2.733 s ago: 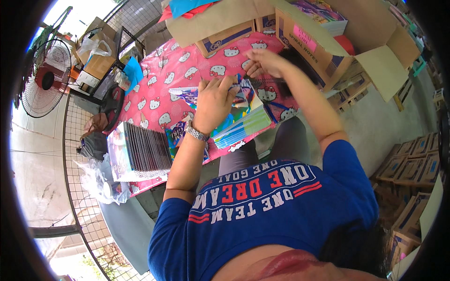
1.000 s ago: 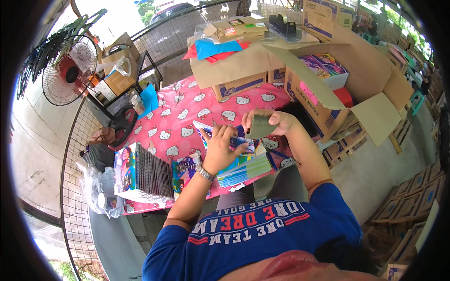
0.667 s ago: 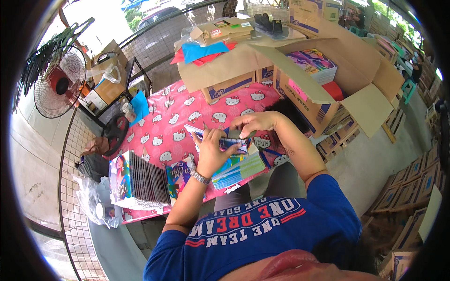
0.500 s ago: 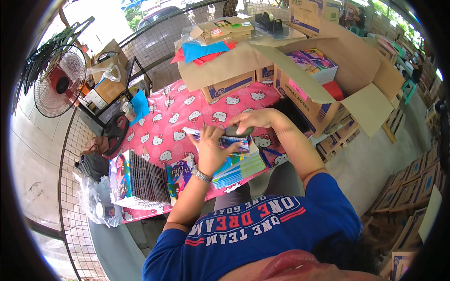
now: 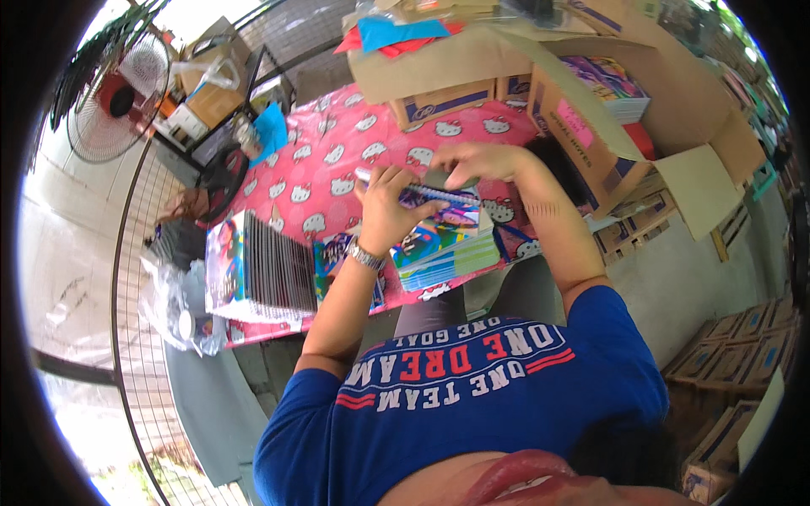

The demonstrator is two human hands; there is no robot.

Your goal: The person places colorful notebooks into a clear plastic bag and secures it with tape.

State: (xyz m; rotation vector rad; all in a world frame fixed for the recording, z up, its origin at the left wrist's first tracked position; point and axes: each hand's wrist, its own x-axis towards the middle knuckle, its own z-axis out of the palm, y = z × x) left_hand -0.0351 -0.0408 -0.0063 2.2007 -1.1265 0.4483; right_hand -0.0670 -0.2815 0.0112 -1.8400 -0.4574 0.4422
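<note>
My left hand (image 5: pixel 390 207) grips a spiral notebook (image 5: pixel 460 214) with a purple and blue cover, its thumb lying across the near side. My right hand (image 5: pixel 479 162) is closed over a dark olive, rounded object (image 5: pixel 439 179) at the notebook's far, spiral-bound edge; its kind cannot be made out. Beneath the notebook is a pile of colourful notebooks (image 5: pixel 451 263) near the table's front edge. To the left of my left forearm, a tall stack of spiral notebooks (image 5: pixel 268 268) stands with its coils facing right. Another notebook (image 5: pixel 332 255) lies partly hidden between that stack and my forearm.
A pink patterned cloth (image 5: pixel 337 152) covers the table. An open carton (image 5: pixel 582 139) with notebooks inside stands at the right, and brown paper (image 5: pixel 439 74) with blue and red sheets lies over boxes at the back. A fan (image 5: pixel 120 101) stands far left; clear plastic (image 5: pixel 173 304) hangs at the left edge.
The view has shifted, so the table sits lower and further right. My left hand still holds the notebook, tilted flatter now, and my right hand keeps the dark object at its spiral edge.
</note>
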